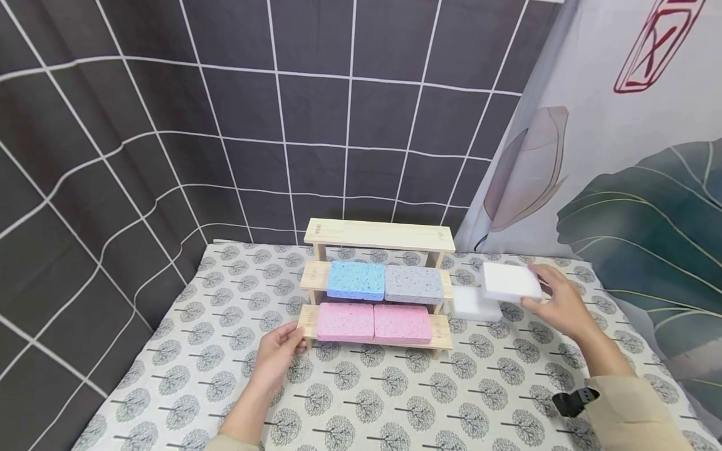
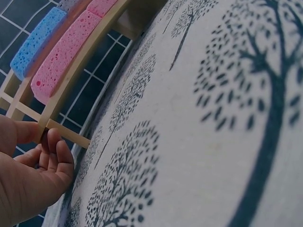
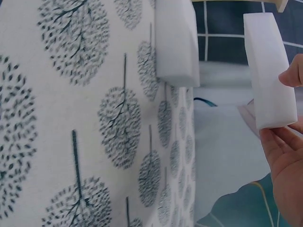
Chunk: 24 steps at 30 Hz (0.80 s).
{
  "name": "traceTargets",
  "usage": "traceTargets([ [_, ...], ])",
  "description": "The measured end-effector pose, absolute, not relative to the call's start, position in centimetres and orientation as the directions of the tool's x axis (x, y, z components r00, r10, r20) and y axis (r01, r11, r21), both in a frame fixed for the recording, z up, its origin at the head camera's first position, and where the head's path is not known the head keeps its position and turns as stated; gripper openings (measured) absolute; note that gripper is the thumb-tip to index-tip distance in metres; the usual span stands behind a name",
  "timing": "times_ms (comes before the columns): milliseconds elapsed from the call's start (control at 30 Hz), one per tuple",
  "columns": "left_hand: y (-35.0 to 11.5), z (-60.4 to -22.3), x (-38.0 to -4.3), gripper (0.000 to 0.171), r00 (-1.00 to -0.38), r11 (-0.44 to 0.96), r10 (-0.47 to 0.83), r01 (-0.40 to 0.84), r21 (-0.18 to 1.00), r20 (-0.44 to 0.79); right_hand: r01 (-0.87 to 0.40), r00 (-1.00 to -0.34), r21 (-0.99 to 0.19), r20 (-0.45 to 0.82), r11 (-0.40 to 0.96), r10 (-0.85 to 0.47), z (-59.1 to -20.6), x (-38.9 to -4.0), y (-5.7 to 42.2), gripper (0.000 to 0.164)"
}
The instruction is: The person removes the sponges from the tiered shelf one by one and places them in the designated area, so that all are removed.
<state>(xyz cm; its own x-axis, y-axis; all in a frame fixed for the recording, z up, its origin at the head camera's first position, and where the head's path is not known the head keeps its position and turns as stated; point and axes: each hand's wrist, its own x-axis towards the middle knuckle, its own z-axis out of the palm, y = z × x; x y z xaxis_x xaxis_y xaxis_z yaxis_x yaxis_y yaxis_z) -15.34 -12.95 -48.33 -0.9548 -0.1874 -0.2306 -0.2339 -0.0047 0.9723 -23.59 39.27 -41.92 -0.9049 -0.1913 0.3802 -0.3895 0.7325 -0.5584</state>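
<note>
My right hand (image 1: 559, 307), at the right of the head view, is clamped on a white block (image 1: 507, 280), thumb on one side and fingers on the other. I hold this block up off the surface (image 1: 366, 382); in the right wrist view it fills the upper right of the frame, apart from a second white block (image 1: 472, 308) near the top centre. That second block lies on the surface, right of centre in the head view.

My left hand (image 1: 276, 352), lower and left of centre, pinches the left end of the lowest step of a wooden stand (image 1: 380, 235). The left wrist view shows my thumb against the wood and my fingers curled at the step's end, at the lower left.

The stand is at the centre of the head view. Its top step is bare. On the middle step a blue sponge (image 1: 356, 280) sits on the left, touching a grey sponge (image 1: 414, 285) on the right. On the lowest step a left pink sponge (image 1: 345, 322) and a right pink sponge (image 1: 403, 324) lie side by side.

A dark gridded curtain (image 1: 316, 106) fills the upper left and centre.
</note>
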Motion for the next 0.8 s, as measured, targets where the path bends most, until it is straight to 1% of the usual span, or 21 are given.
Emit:
traceTargets([
  [133,-13.0,-48.3,-15.3,0.038,-0.955,0.003,-0.186,-0.236,0.972,-0.231,-0.380,-0.906,-0.543,0.380,0.749,-0.185,-42.6,-23.6,39.8,0.070],
  [333,-13.1,-48.4,-15.4,0.038,-0.956,0.001,-0.183,-0.233,0.972,-0.229,-0.285,-0.942,-0.518,0.308,0.806,-0.135,-43.2,-23.3,40.6,0.076],
  [500,-13.1,-48.3,-15.5,0.039,-0.955,-0.008,-0.188,-0.233,0.972,-0.230,-0.230,-0.960,-0.517,0.260,0.825,-0.105,-43.6,-23.2,41.4,0.080],
  [800,-13.0,-48.2,-15.4,0.038,-0.954,-0.011,-0.185,-0.236,0.972,-0.234,-0.209,-0.963,-0.469,0.252,0.858,-0.097,-44.7,-22.8,42.8,0.076],
])
